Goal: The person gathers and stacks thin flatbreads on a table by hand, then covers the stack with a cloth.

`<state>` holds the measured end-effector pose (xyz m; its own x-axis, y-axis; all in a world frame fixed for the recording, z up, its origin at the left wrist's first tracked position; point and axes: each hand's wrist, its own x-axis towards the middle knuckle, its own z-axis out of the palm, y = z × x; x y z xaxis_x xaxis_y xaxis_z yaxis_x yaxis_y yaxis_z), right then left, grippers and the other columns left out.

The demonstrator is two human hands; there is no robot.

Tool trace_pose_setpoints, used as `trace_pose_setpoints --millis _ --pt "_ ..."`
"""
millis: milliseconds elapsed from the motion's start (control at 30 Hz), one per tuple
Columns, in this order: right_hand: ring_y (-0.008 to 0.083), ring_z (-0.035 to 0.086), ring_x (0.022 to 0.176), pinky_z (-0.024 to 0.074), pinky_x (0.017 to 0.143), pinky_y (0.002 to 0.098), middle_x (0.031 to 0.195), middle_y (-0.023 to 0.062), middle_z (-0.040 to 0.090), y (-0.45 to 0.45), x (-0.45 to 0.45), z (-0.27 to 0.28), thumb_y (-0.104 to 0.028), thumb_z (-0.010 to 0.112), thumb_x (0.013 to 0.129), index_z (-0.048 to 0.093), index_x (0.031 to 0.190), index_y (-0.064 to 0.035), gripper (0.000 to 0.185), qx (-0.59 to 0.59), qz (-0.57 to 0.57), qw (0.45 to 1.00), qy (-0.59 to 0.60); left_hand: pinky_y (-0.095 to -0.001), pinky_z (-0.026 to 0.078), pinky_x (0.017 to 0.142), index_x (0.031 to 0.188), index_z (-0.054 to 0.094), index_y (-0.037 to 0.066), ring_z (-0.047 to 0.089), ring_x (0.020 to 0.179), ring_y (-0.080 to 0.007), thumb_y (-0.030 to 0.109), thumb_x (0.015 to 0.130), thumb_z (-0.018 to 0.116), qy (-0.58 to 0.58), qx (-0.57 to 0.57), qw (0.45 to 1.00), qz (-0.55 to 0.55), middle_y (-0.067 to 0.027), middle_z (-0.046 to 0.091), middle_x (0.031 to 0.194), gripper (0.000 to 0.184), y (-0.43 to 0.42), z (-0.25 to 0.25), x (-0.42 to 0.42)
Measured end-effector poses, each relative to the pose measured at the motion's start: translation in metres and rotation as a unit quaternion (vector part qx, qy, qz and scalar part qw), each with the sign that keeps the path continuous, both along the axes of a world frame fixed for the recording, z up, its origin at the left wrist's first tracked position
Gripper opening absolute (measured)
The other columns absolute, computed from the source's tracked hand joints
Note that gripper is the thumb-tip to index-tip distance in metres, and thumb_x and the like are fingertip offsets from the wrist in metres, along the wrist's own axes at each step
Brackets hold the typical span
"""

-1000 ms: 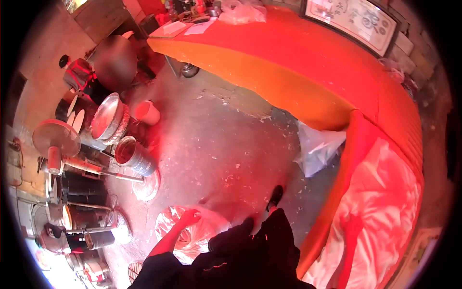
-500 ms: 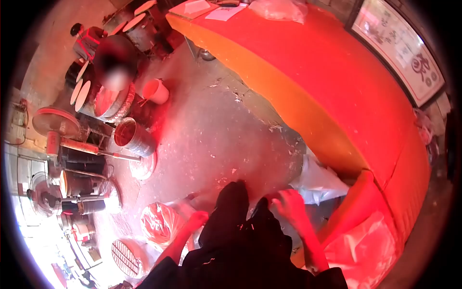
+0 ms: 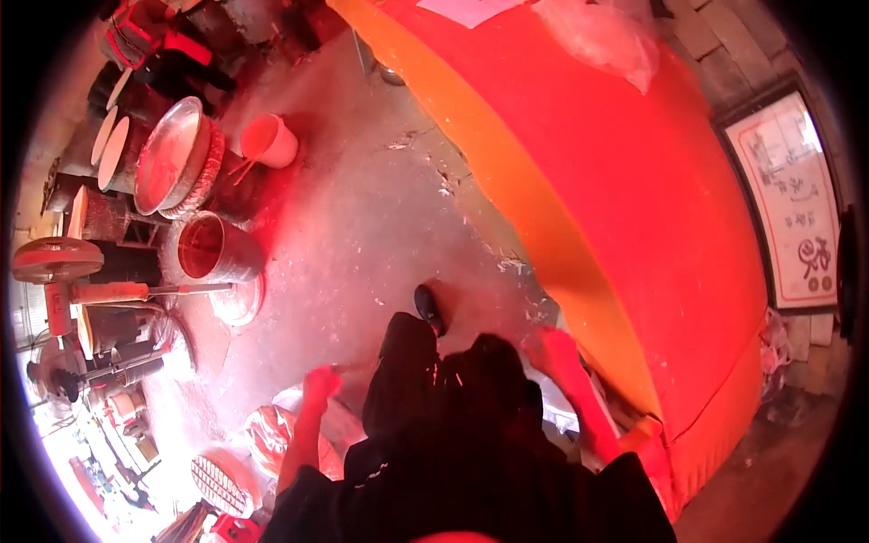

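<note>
My left hand (image 3: 321,387) hangs beside my left leg, fingers curled in. Whatever it may hold is too small or hidden to make out. Below it sits a bag of red-lit plastic (image 3: 270,439) near a round woven tray (image 3: 220,484). On the other side, my right hand (image 3: 550,351) is raised in front of my right thigh, its fingers smeared by motion. It is close to the orange hanging edge of a red-covered table (image 3: 625,208), and I cannot tell whether they touch. My dark shoe (image 3: 428,308) is forward on the concrete floor.
A metal bucket (image 3: 233,255), a wide basin (image 3: 169,156) and a red-lit pail (image 3: 270,140) line the left. A fan (image 3: 58,260) stands beyond them. Clear plastic (image 3: 602,36) lies on the table. At far left, another person (image 3: 145,41) is partly visible.
My view has moved forward and turned along the red table. A shoe now shows ahead of my legs. Both hands have swung, the left outward from my leg.
</note>
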<state>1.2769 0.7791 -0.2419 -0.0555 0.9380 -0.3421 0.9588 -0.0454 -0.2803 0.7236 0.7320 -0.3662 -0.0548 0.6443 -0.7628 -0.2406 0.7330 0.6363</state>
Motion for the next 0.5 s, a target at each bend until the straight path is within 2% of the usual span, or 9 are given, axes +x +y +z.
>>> trace_pose_setpoints --millis 33,67,133,233,333,367,433,467,500 --pt "0.0388 0.063 0.081 0.0509 0.069 0.0485 0.084 0.0179 0.063 0.027 -0.001 0.005 -0.031 0.071 0.078 0.066 0.096 -0.008 0.029 0.026 0.004 1.0 0.008 -0.031 0.052 0.06 0.112 0.06 0.002 0.066 0.072 -0.0209 0.017 0.088 0.061 0.007 0.026 1.0 0.005 -0.0094 0.065 0.077 0.028 0.044 0.028 0.012" --pt "0.0392 0.063 0.08 0.0508 0.068 0.0486 0.085 0.0178 0.064 0.06 0.0 0.01 -0.031 0.071 0.078 0.066 0.096 -0.0079 0.03 0.059 0.007 0.998 0.013 -0.0299 0.054 0.064 0.116 0.059 0.0 0.067 0.074 -0.0222 0.016 0.089 0.06 0.024 0.021 0.998 0.044 -0.0111 0.065 0.086 0.031 0.083 0.042 0.02" --pt "0.0388 0.063 0.083 0.051 0.07 0.0479 0.088 0.0176 0.065 0.122 -0.006 0.027 -0.033 0.071 0.078 0.067 0.1 -0.0081 0.033 0.035 0.009 0.999 0.031 -0.0293 0.054 0.067 0.118 0.057 -0.001 0.066 0.076 -0.0207 0.015 0.089 0.062 0.072 0.056 0.996 0.013 -0.0112 0.065 0.09 0.033 0.152 0.08 0.035" --pt "0.0366 0.064 0.091 0.0507 0.078 0.0456 0.095 0.0184 0.066 0.224 0.002 0.037 -0.035 0.069 0.082 0.067 0.108 -0.0072 0.038 0.061 0.043 0.995 0.066 -0.031 0.055 0.07 0.121 0.056 0.0 0.067 0.079 -0.0204 0.019 0.09 0.062 0.119 0.117 0.986 -0.023 -0.0109 0.065 0.092 0.036 0.213 0.099 0.035" --pt "0.0309 0.066 0.095 0.0511 0.082 0.0439 0.101 0.0162 0.068 0.342 0.025 0.013 -0.032 0.068 0.087 0.065 0.11 -0.0041 0.036 0.098 0.053 0.986 0.121 -0.0284 0.053 0.067 0.12 0.057 -0.001 0.066 0.077 -0.0185 0.017 0.09 0.063 0.165 0.074 0.983 -0.011 -0.0094 0.065 0.092 0.036 0.247 0.105 0.032" --pt "0.0292 0.065 0.095 0.0515 0.081 0.0437 0.103 0.0152 0.067 0.379 0.035 -0.067 -0.031 0.067 0.088 0.064 0.113 -0.0048 0.037 0.118 -0.074 0.94 0.311 -0.0281 0.053 0.067 0.119 0.058 -0.001 0.065 0.077 -0.0182 0.018 0.09 0.063 0.179 0.066 0.982 -0.01 -0.0093 0.065 0.091 0.036 0.252 0.098 0.028" --pt "0.0257 0.063 0.1 0.0509 0.086 0.0411 0.11 0.014 0.065 0.47 0.05 -0.092 -0.026 0.068 0.089 0.061 0.118 -0.0032 0.037 0.16 -0.149 0.869 0.444 -0.0301 0.056 0.063 0.119 0.058 0.001 0.067 0.072 -0.0199 0.024 0.091 0.063 0.204 0.027 0.978 0.024 -0.01 0.065 0.088 0.036 0.254 0.076 0.022" --pt "0.0238 0.062 0.104 0.0499 0.092 0.0388 0.114 0.0137 0.065 0.541 0.055 -0.032 -0.02 0.07 0.089 0.06 0.119 -0.0008 0.037 0.187 -0.101 0.891 0.401 -0.03 0.056 0.061 0.117 0.058 0.001 0.066 0.069 -0.0197 0.023 0.091 0.062 0.196 0.0 0.979 0.062 -0.0096 0.065 0.084 0.034 0.256 0.073 0.026" --pt "0.0225 0.062 0.105 0.0507 0.09 0.0356 0.115 0.0134 0.064 0.603 0.068 -0.025 -0.021 0.069 0.09 0.059 0.122 -0.0001 0.039 0.194 -0.069 0.933 0.296 -0.0275 0.054 0.058 0.115 0.058 -0.002 0.065 0.068 -0.0192 0.018 0.089 0.064 0.181 -0.019 0.977 0.112 -0.0107 0.065 0.082 0.033 0.249 0.057 0.024"
